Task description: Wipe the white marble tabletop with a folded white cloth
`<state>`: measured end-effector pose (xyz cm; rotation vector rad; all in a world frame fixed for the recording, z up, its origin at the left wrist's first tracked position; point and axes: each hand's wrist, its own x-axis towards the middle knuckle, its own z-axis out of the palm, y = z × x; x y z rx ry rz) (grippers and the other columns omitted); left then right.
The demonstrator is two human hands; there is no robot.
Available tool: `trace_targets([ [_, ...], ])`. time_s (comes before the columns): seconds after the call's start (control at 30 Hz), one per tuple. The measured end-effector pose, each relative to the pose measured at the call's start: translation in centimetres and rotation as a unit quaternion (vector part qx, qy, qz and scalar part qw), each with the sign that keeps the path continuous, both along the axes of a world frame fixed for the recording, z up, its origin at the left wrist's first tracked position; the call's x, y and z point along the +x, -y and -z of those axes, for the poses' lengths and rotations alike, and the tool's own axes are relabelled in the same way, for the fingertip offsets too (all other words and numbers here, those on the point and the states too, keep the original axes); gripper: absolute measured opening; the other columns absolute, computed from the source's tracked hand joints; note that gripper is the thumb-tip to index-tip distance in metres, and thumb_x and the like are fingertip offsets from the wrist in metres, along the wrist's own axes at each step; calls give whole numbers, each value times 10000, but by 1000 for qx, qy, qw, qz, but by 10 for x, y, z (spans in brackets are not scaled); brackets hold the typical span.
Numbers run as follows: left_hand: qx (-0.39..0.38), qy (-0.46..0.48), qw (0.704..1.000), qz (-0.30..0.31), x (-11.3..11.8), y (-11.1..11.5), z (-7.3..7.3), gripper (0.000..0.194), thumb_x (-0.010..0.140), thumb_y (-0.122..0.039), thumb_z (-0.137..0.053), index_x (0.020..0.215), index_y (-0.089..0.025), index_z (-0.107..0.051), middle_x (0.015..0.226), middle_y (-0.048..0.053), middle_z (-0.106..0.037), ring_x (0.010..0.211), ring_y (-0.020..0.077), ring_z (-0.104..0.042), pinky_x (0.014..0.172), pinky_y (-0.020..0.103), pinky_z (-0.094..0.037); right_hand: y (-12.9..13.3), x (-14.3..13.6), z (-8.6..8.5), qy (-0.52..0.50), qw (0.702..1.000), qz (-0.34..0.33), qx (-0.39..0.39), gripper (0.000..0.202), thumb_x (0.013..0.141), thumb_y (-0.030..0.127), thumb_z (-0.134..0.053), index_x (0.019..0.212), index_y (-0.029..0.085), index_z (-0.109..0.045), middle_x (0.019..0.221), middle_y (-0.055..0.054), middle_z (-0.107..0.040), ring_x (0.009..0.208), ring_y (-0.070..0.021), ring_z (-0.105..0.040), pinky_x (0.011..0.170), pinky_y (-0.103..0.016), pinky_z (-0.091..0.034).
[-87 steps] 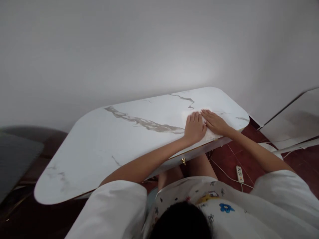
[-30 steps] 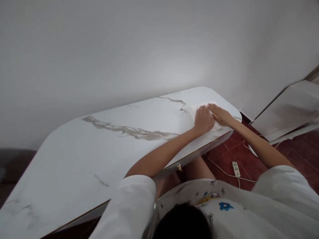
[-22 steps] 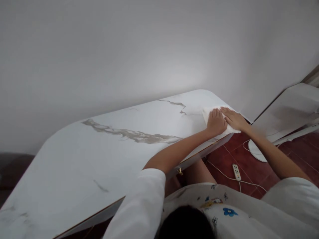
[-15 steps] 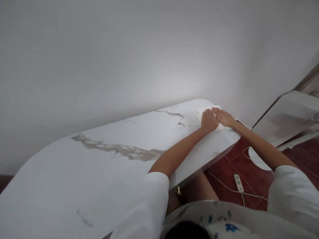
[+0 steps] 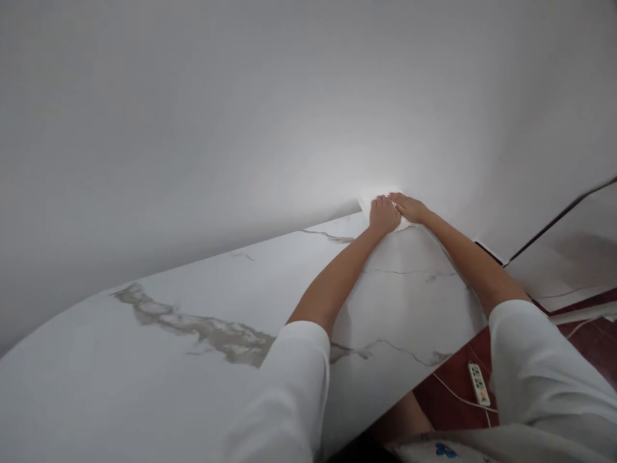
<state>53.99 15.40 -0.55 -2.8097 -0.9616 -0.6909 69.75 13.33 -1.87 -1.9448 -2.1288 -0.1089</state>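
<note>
A white cloth (image 5: 366, 204) lies at the far edge of a white marble-patterned tabletop (image 5: 409, 289), right by the wall. My left hand (image 5: 384, 213) presses down on it, fingers close together and bent over the cloth. Beside it, touching or nearly so, my right hand (image 5: 409, 209) rests on the cloth's right part with its fingers stretched out. Both hands cover much of the cloth, and its underside is hidden.
A plain pale wall (image 5: 241, 116) rises behind the tabletop. On the dark red floor (image 5: 448, 405) at lower right lies a white power strip (image 5: 479, 384) with a cord. A white panel (image 5: 573, 251) stands at the right.
Both hands have slid the cloth away from me and slightly left, from the table's right end to its wall-side edge. The view has shifted, and my arms reach farther forward.
</note>
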Motion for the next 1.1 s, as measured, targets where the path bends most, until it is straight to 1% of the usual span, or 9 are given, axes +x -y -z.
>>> trace_targets([
  [0.13, -13, 12, 999, 32, 29, 18, 0, 471, 924, -236, -340, 1283, 40, -471, 1271, 254, -533, 1201, 327, -455, 997, 441, -318, 35, 22, -4, -5, 999, 48, -17, 586, 939, 315, -200, 1447, 52, -329, 1517, -98, -327, 1417, -206, -238, 1169, -385, -206],
  [0.2, -16, 14, 998, 57, 38, 38, 0, 479, 927, -235, -342, 1290, 53, -459, 1287, 258, -521, 1212, 329, -447, 1004, 437, -310, 63, 30, -4, -5, 998, 61, -16, 593, 943, 330, -193, 1451, 51, -320, 1522, -98, -315, 1419, -205, -228, 1171, -378, -202],
  [0.3, -14, 9, 996, 87, 43, 78, 0, 503, 926, -244, -361, 1308, 74, -440, 1327, 260, -495, 1250, 330, -415, 1038, 430, -281, 113, 38, -2, -7, 997, 79, -12, 602, 945, 353, -177, 1453, 63, -319, 1521, -102, -314, 1420, -203, -224, 1170, -387, -209],
  [0.47, -8, -4, 992, 125, 32, 154, -3, 513, 938, -287, -352, 1341, 16, -445, 1372, 224, -483, 1284, 308, -385, 1063, 429, -270, 203, 33, 2, -11, 997, 80, 14, 584, 942, 362, -174, 1460, 136, -324, 1513, -82, -333, 1415, -207, -238, 1156, -454, -242],
  [0.63, -7, -17, 986, 164, 6, 212, -5, 560, 946, -291, -326, 1358, 80, -405, 1395, 243, -450, 1315, 328, -364, 1090, 429, -257, 274, 0, -2, 11, 993, 121, 5, 575, 929, 316, -206, 1453, 116, -332, 1514, -109, -326, 1421, -220, -217, 1141, -471, -249],
  [0.73, -11, -23, 984, 177, -21, 232, -6, 567, 948, -299, -327, 1359, 84, -399, 1411, 245, -429, 1324, 336, -362, 1101, 430, -262, 297, -34, -7, 35, 990, 138, 9, 552, 922, 274, -226, 1444, 143, -350, 1511, -95, -338, 1423, -218, -215, 1125, -484, -265],
  [0.87, -20, -44, 984, 172, -74, 241, -7, 577, 931, -292, -348, 1365, 88, -379, 1431, 248, -403, 1350, 338, -339, 1116, 436, -257, 306, -98, -9, 59, 987, 149, 13, 533, 918, 238, -255, 1419, 108, -384, 1498, -115, -364, 1407, -232, -266, 1115, -472, -274],
  [0.97, -15, -71, 983, 168, -130, 234, -9, 585, 915, -289, -343, 1373, 75, -368, 1447, 240, -386, 1362, 326, -331, 1130, 434, -239, 299, -161, -9, 57, 985, 163, 22, 529, 915, 229, -273, 1422, 119, -379, 1493, -104, -377, 1397, -243, -291, 1109, -481, -273],
  [1.1, -26, -116, 982, 147, -226, 217, -12, 600, 899, -304, -327, 1394, 33, -365, 1482, 206, -350, 1385, 303, -304, 1145, 417, -232, 282, -258, -8, -10, 987, 156, 42, 551, 897, 236, -296, 1423, 96, -383, 1495, -118, -366, 1400, -264, -281, 1120, -478, -253],
])
